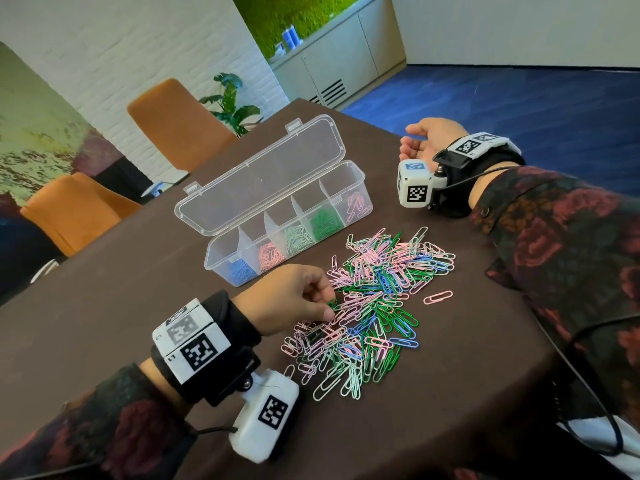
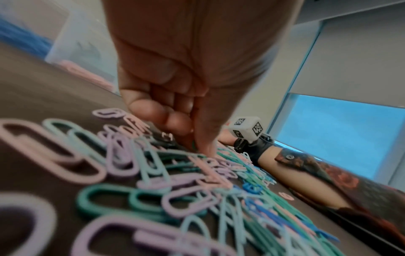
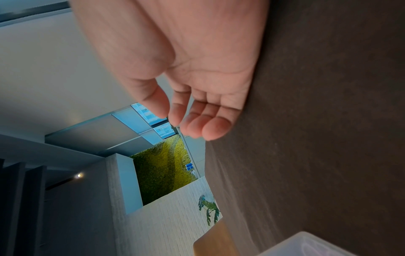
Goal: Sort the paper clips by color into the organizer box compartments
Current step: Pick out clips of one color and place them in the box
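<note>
Head view: unreadable square codes on wrist cubes [image 1: 415, 185], no brands

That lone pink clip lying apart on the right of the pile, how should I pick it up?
Pinch the pink clip across its long sides from above. It lies flat on the table, clear of the pile, so nothing tangles.
</note>
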{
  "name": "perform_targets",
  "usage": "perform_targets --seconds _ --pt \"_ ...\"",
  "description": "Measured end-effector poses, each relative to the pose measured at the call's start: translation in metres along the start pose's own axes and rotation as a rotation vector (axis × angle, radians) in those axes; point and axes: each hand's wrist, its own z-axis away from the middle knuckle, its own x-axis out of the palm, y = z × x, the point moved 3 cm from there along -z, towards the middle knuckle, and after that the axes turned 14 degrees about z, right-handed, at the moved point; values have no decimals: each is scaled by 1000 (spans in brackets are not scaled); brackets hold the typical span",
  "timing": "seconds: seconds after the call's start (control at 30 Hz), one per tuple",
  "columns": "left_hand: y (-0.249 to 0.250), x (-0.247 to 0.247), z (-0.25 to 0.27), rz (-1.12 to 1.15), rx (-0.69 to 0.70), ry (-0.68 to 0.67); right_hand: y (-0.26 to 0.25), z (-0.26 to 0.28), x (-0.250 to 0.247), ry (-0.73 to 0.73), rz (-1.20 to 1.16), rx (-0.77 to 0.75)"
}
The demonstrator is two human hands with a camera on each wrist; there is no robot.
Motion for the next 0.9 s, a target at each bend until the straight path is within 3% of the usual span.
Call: perform_targets --seconds 0.13,0.27,0.37,0.47,0.63,0.73,0.9 --pt "-6 -8 3 244 16 28 2 -1 1 -8 -14 8" --pt "-9 -13 8 688 -71 35 1 -2 0 -24 -19 3" --pt "-7 -13 9 748 -135 -42 1 -1 -1 -21 -25 4" --pt "-7 -10 8 507 -127 -58 0 -1 -1 -1 -22 5" --pt "2 1 3 -345 40 -39 0 -1 -1 8 -26 7" --pt "10 7 -2 -451 103 15 0 -2 -2 11 -24 4" --pt "14 10 -9 -398 74 17 1 -3 -2 -10 -11 6"
